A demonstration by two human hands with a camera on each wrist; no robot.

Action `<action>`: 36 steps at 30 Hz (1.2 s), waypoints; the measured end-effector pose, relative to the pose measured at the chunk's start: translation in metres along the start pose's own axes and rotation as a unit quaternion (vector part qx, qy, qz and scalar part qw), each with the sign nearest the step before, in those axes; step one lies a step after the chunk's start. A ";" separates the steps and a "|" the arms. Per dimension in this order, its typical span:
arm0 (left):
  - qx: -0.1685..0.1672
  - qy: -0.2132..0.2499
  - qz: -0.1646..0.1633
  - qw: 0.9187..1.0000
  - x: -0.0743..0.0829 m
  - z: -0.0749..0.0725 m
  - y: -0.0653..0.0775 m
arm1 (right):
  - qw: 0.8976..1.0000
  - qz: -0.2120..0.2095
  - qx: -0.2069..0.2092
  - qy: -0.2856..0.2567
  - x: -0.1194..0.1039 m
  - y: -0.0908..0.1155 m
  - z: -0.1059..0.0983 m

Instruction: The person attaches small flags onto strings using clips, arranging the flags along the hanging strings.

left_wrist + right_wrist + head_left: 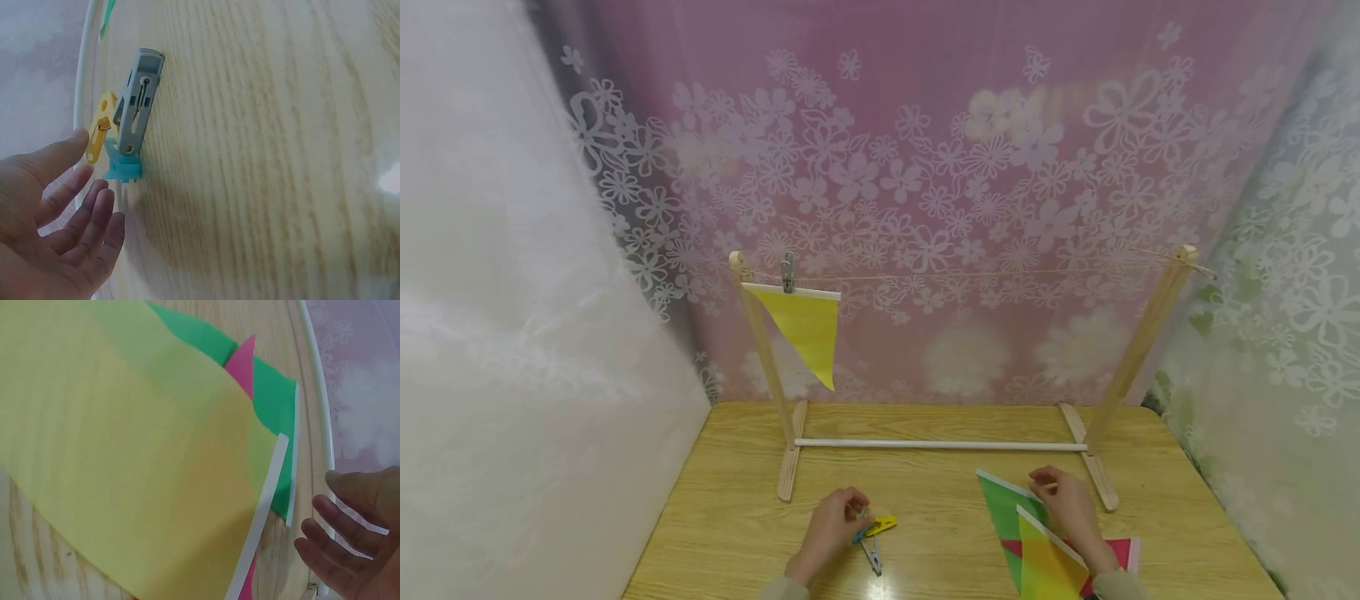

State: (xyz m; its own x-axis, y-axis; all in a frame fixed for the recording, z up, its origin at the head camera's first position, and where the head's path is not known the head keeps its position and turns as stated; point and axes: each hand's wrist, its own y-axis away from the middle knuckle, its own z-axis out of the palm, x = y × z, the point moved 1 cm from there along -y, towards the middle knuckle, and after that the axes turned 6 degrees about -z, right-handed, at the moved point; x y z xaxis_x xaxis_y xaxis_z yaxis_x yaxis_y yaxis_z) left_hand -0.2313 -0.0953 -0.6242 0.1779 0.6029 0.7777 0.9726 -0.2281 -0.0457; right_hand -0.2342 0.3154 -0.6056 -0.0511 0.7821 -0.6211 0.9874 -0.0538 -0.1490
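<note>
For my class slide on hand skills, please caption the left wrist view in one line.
A left hand beside a yellow clip, a gray clip and a teal clip on a wood-grained table.

You are facing a pink backdrop (pixel 910 50), which is hanging behind the bench (pixel 700 500) and bearing a broad band of white flowers (pixel 853 177). Larger, blurred pale blossoms (pixel 966 358) are showing low on it. On your left, a whitish sheet (pixel 512 292) is sloping in toward the bench and carrying faint glossy streaks. On your right, a translucent sheet (pixel 1292 467) is displaying white floral outlines, with green patches (pixel 1201 323) appearing along its inner side. The bench is presenting a light wood grain and is reflecting a bright glare near its front. The right wrist view is recording a small dark mark (pixel 70 554) on its surface.
</note>
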 end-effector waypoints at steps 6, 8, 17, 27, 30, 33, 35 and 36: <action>-0.008 -0.016 -0.012 1.000 -0.003 0.002 0.003 | 0.999 0.004 -0.031 0.032 0.009 0.000 0.002; -0.008 -0.016 -0.009 1.000 -0.004 0.003 0.004 | 0.999 0.001 -0.038 0.037 0.011 0.000 0.002; 0.000 -0.014 0.001 1.000 -0.009 0.004 0.004 | 0.997 -0.007 -0.051 0.060 0.017 -0.001 0.006; 0.024 -0.017 -0.008 1.000 -0.017 -0.004 0.005 | 0.997 -0.009 -0.041 0.065 0.017 0.000 0.009; 0.030 -0.024 -0.011 0.999 -0.019 -0.006 0.004 | 0.997 -0.009 -0.038 0.067 0.016 0.000 0.010; 0.036 -0.034 -0.011 0.999 -0.019 -0.008 0.003 | 0.997 -0.009 -0.035 0.071 0.016 0.000 0.010; 0.042 -0.042 -0.012 0.998 -0.018 -0.008 0.003 | 0.997 -0.010 -0.033 0.072 0.015 0.000 0.010; 0.044 -0.044 -0.011 0.998 -0.017 -0.008 0.002 | 0.997 -0.010 -0.032 0.071 0.015 0.001 0.011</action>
State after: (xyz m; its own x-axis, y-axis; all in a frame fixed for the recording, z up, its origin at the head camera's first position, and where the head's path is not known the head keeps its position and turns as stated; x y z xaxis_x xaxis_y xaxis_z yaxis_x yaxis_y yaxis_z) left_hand -0.2333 -0.1124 -0.6323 0.1655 0.6732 0.7207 0.9850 -0.1485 -0.0875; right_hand -0.2360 0.3205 -0.6230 -0.0532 0.8633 -0.5019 0.9941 -0.0018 -0.1086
